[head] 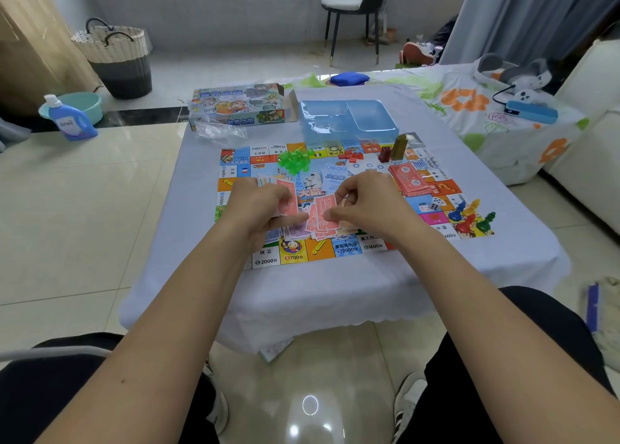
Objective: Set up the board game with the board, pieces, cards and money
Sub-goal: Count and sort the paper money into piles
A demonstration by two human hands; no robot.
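Item: board game, setup in progress. Board (355,254) lies flat and unfolded on the cloth-covered counter (335,296), near edge toward the seated person, so every square is within reach. Left hand (260,205): fingers closed on a sheaf of red money notes (288,197), held upright as a supply stack. Right hand (365,200): fingers pinched on a single red note (325,205) over a loose fan of dealt notes (318,227) at the board's near centre, apparently counting money into a share. Second stack of red notes (407,178) rests on the board's right side, likely already sorted. Green houses (294,161) heaped at the far centre; red houses (350,156) in a small cluster to their right; two tall block pieces (394,148) upright beyond. Pawns (471,217), blue, yellow, red and green, stand grouped at the near right corner beside the dice (435,204), apart from the money so nothing gets knocked. Blue cards (335,175) lie mid-board. Empty plastic tray (349,118) and game box (240,106) are set aside past the board's far edge, clear of the work.
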